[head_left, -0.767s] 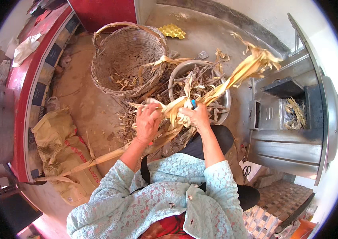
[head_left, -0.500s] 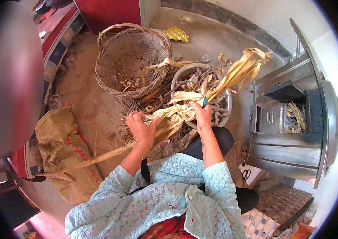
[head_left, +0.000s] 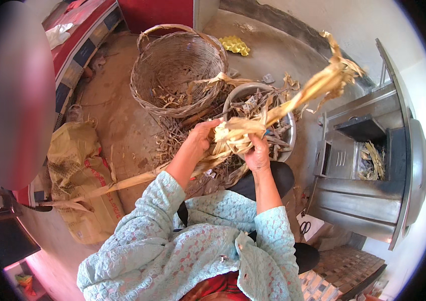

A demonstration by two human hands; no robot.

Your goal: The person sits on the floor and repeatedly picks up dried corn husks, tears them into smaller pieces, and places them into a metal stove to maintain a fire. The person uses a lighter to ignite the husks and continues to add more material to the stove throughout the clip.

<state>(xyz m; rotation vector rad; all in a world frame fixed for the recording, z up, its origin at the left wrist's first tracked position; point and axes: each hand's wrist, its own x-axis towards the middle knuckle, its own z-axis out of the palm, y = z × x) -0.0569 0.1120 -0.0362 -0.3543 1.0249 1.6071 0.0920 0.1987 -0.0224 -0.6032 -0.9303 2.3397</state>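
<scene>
Our right hand (head_left: 257, 154) closes on dried corn husks (head_left: 318, 84), our left hand (head_left: 199, 139) touches them, grip unclear, seemingly bunching; the two o'clock end likely needs folding in.

- The head view looks steeply down from above the pale-blue lace jacket (head_left: 162, 251).
- It faces forward over the nearby bare left hand (head_left: 199, 139) and bare right hand (head_left: 258, 154).
- Its fisheye bends the silver metal stove (head_left: 353, 205) toward the rim.

We see straw-yellow dried husks (head_left: 300, 95), a grey-brown wicker basket (head_left: 152, 65), a bright-yellow moulded sheet (head_left: 234, 45), a tan woven sack (head_left: 75, 160) with red print, and pale-blue lace-patterned sleeves (head_left: 275, 231).
</scene>
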